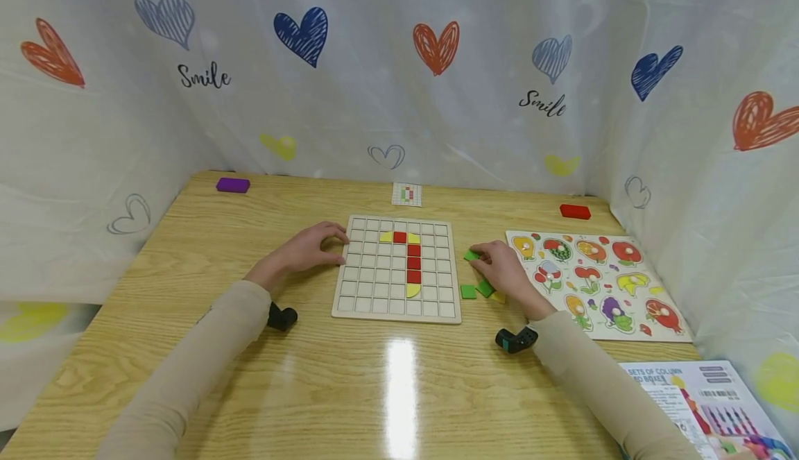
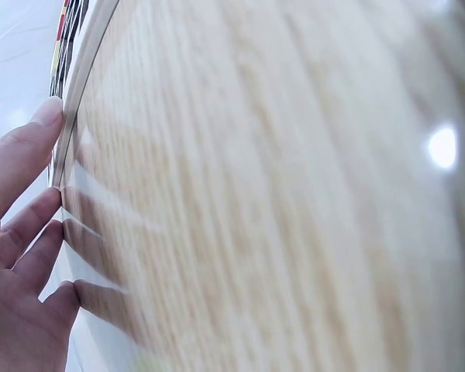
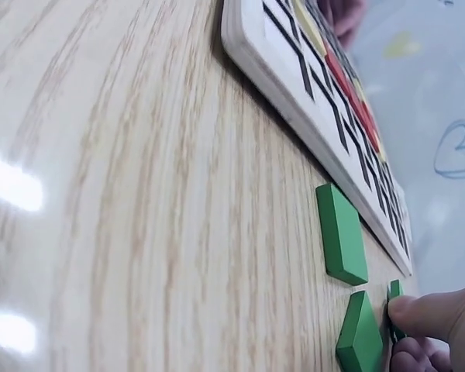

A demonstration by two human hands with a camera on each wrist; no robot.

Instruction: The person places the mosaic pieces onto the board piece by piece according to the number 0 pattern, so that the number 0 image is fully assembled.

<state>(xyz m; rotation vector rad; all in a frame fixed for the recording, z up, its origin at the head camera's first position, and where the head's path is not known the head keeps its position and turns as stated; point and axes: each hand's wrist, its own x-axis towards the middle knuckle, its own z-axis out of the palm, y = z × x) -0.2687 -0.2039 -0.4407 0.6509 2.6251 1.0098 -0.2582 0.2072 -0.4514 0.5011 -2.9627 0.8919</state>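
A white grid board (image 1: pixel 397 269) lies in the middle of the wooden table (image 1: pixel 399 377), with red squares and yellow curved pieces set in a column on it. My left hand (image 1: pixel 333 245) rests against the board's left edge, fingers (image 2: pixel 27 155) laid straight along its rim (image 2: pixel 81 70). Just right of the board, my right hand (image 1: pixel 479 253) pinches a green tile (image 1: pixel 471 255), and a fingertip (image 3: pixel 426 314) presses on that green tile (image 3: pixel 394 310). Two more green tiles (image 1: pixel 468 291) (image 1: pixel 485 288) and a yellow piece (image 1: pixel 498 297) lie beside that hand.
A fruit peg puzzle (image 1: pixel 593 283) lies at the right, a printed booklet (image 1: pixel 705 404) at the front right corner. A red block (image 1: pixel 575 211), a purple block (image 1: pixel 233 184) and a small pattern card (image 1: pixel 407 194) sit at the back. Heart-printed curtain (image 1: pixel 399 99) encloses the table.
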